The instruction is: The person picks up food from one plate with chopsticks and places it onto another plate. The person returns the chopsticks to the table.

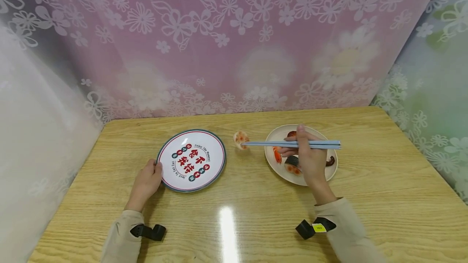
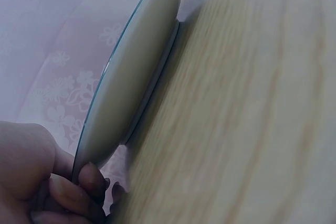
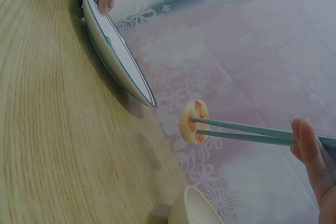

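Observation:
My left hand (image 1: 145, 185) pinches the left rim of a white plate (image 1: 216, 151) with a dark blue-green edge and red lettering; its thumb lies at the rim and the fingers curl under it in the left wrist view. My right hand (image 1: 312, 163) grips a pair of pale blue chopsticks (image 1: 267, 144). At their tips is a round, pale piece of food with orange patches (image 3: 193, 121), held up off the table between the two plates. Beneath my right hand stands a cream plate (image 1: 304, 180), partly hidden by it.
On the cream plate lie a shrimp piece (image 1: 278, 155), a dark-wrapped sushi roll (image 1: 292, 164) and a brown curled piece (image 1: 330, 161). The wooden table (image 1: 183, 226) ends at a floral curtain (image 1: 226, 60) behind the plates.

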Available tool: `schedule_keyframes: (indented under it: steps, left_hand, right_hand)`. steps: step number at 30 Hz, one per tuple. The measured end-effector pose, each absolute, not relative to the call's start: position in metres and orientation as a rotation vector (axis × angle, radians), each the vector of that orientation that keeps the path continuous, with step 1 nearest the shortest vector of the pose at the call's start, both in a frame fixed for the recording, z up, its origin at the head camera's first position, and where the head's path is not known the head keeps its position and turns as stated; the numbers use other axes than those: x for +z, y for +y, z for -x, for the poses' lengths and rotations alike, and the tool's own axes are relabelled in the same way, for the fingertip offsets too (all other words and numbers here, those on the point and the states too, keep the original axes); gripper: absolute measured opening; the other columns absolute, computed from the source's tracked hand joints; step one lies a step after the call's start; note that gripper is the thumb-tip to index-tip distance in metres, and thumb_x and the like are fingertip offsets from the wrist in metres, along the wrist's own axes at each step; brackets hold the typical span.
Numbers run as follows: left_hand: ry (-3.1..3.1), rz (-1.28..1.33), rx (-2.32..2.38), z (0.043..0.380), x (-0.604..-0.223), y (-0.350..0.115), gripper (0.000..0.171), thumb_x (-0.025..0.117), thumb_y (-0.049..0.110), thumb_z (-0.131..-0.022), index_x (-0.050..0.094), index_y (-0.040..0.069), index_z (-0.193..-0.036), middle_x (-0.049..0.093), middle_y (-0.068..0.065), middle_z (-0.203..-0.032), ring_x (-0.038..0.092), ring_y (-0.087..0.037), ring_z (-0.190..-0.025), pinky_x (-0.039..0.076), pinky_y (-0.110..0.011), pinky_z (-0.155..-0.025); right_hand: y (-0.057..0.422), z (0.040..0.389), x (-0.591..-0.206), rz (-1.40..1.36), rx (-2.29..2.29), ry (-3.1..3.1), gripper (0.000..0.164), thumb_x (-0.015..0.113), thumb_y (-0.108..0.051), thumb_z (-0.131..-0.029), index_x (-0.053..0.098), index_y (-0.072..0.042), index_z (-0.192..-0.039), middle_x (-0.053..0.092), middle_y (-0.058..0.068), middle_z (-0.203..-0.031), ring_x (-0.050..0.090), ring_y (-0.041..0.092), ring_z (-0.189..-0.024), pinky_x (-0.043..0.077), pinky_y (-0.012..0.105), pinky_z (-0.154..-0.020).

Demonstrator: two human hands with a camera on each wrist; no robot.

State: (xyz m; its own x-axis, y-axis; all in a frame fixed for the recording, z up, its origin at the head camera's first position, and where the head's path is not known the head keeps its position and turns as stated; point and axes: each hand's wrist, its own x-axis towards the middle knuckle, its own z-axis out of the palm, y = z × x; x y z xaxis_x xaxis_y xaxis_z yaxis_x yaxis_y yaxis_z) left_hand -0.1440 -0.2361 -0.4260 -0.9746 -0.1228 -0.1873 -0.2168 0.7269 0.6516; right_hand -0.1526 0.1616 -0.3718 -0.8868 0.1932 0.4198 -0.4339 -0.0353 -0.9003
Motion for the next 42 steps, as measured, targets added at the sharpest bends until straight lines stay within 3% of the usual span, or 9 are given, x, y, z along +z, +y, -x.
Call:
schedule_keyframes:
  steps: [10,22,42]
  left_hand:
    - [2.829,0.243,1.072,0.145,-0.428,-0.236,0.033,0.031,0.019,-0.104,0.046,-0.009,-0.115,0.056,-0.014,-0.076,0.054,-0.023,-0.066,0.041,-0.032,-0.056]
    - [2.814,0.245,1.085,0.145,-0.427,-0.234,0.034,0.031,0.019,-0.104,0.045,-0.009,-0.118,0.056,-0.014,-0.077,0.055,-0.023,-0.067,0.042,-0.032,-0.057]
    - [2.809,0.277,1.065,0.144,-0.427,-0.236,0.035,0.03,0.02,-0.104,0.045,-0.008,-0.118,0.055,-0.014,-0.079,0.053,-0.024,-0.069,0.041,-0.032,-0.058]
  right_hand:
    - [0.145,0.153,-0.372,-0.197,1.959,-1.901,0.049,0.047,-0.031,-0.103,0.068,0.011,-0.087,0.067,0.015,-0.062,0.066,0.022,-0.05,0.052,0.043,-0.05]
    - [0.131,0.156,-0.371,-0.264,1.98,-1.828,0.048,0.046,-0.023,-0.103,0.066,0.017,-0.085,0.066,0.02,-0.062,0.066,0.02,-0.049,0.052,0.034,-0.047]
    - [0.099,0.154,-0.389,-0.264,2.023,-1.927,0.046,0.046,-0.023,-0.103,0.068,0.013,-0.084,0.062,0.032,-0.064,0.067,0.023,-0.05,0.053,0.037,-0.048]
